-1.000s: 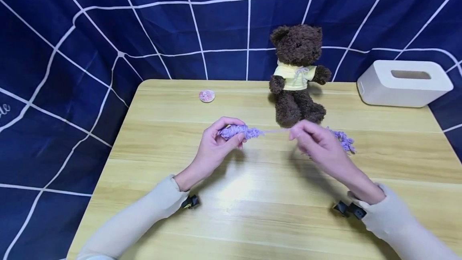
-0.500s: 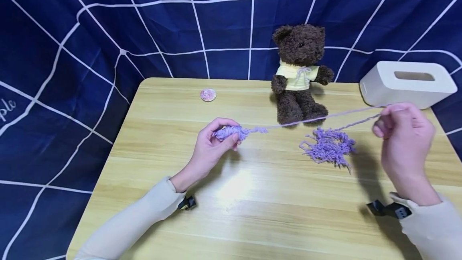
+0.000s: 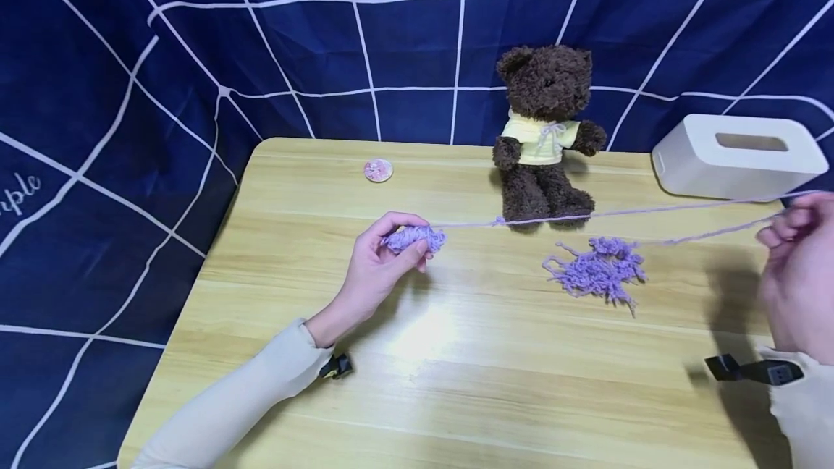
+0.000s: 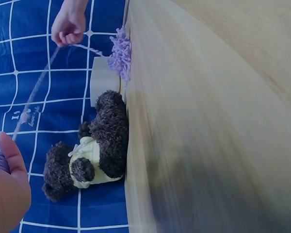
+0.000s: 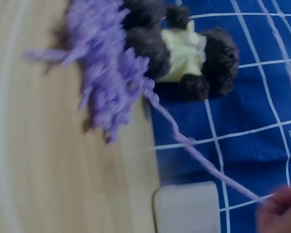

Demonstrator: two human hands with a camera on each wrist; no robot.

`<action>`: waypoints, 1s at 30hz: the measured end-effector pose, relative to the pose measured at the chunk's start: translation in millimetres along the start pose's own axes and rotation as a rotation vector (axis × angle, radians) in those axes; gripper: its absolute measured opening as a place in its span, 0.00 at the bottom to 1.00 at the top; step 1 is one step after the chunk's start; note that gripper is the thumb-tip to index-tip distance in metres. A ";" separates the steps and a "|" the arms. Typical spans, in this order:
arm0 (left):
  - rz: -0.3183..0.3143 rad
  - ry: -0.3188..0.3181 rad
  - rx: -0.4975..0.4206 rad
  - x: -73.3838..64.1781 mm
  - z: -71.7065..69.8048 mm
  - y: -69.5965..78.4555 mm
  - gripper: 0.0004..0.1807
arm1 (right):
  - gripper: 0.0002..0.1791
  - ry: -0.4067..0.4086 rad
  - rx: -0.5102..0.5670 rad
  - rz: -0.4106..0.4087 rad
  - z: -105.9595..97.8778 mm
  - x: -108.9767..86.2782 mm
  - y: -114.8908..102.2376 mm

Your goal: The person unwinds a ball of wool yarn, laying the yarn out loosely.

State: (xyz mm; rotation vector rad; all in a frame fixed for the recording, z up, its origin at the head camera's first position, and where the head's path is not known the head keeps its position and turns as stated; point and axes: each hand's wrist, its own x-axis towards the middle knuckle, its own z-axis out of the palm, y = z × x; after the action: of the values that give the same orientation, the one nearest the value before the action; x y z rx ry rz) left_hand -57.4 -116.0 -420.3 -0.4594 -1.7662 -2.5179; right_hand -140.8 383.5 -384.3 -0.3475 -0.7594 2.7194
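Note:
My left hand [image 3: 378,255] grips a small wound bundle of purple yarn [image 3: 417,237] above the middle of the table. A strand of yarn [image 3: 651,210] with a small knot runs taut from it to my right hand [image 3: 801,266] at the right edge of the head view. The right fingers are curled and pinch the strand. From there the yarn slants down to a crinkled purple heap [image 3: 596,270] on the table, seen close in the right wrist view as a curly tangle [image 5: 102,63]. In the left wrist view the right hand [image 4: 69,26] shows far off.
A brown teddy bear [image 3: 544,143] in a yellow top sits at the back of the wooden table [image 3: 456,382]. White tissue box [image 3: 736,158] stands at the back right. A round pink patterned disc [image 3: 378,170] lies at the back left. Blue gridded cloth [image 3: 417,42] hangs behind.
My right hand has moved far to the right, drawing the strand out long between the hands. The heap is uncovered, and loose curls at the bundle's end have pulled straight. The left hand stays nearly still.

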 end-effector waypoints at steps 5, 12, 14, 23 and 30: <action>0.009 -0.014 0.008 2.0 2.7 1.8 0.17 | 0.22 -0.255 -0.450 0.249 -13.7 -1.5 6.9; 0.025 -0.038 0.000 3.6 7.8 4.7 0.17 | 0.14 -0.316 -0.857 0.222 -4.0 -25.8 37.5; 0.022 -0.048 0.000 4.1 9.2 4.7 0.17 | 0.13 -0.355 -0.805 0.230 2.6 -36.8 51.0; -0.003 -0.068 -0.005 3.6 14.2 5.1 0.18 | 0.15 -0.582 -0.948 0.243 52.1 -97.7 115.1; -0.016 -0.088 -0.020 2.9 17.5 3.9 0.18 | 0.20 -0.805 -1.170 0.216 75.8 -122.4 164.6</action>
State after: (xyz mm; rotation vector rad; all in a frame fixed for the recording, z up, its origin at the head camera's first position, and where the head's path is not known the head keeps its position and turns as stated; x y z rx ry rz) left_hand -55.5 -100.9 -410.6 -0.5681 -1.7822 -2.5660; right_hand -86.1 171.9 -391.0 0.5288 -2.5937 2.1836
